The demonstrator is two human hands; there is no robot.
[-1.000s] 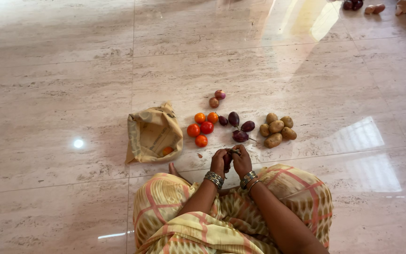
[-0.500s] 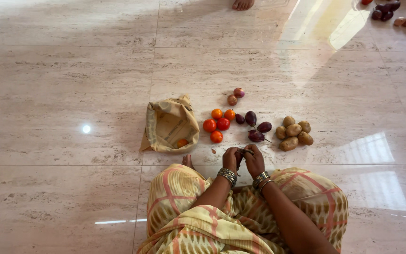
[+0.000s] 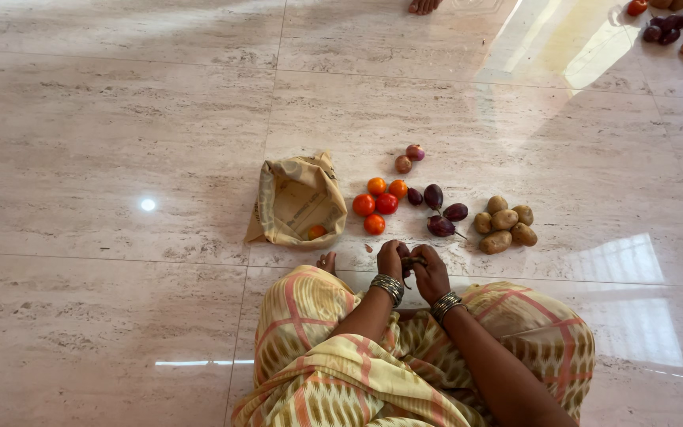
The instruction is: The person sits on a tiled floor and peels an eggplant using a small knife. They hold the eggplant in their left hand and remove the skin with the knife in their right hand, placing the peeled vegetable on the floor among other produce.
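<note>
I sit on a marble floor with both hands together just above my knees. My left hand [image 3: 390,259] and my right hand [image 3: 431,271] both grip one small purple eggplant [image 3: 411,262], mostly hidden between the fingers, its stem showing. Just beyond my hands lie several tomatoes [image 3: 379,203], several purple eggplants [image 3: 439,212], two onions [image 3: 409,158] and a pile of potatoes [image 3: 504,224]. A tan cloth bag [image 3: 298,200] lies open at the left with one tomato [image 3: 315,232] inside.
My toes [image 3: 326,262] stick out by the bag. Another person's foot [image 3: 424,6] shows at the top edge. More vegetables [image 3: 668,28] lie at the far top right. My patterned yellow skirt [image 3: 341,356] covers my lap.
The view has shifted, so everything sits further right and higher in the frame. My hands stay closed on the eggplant and have hardly moved relative to the piles.
</note>
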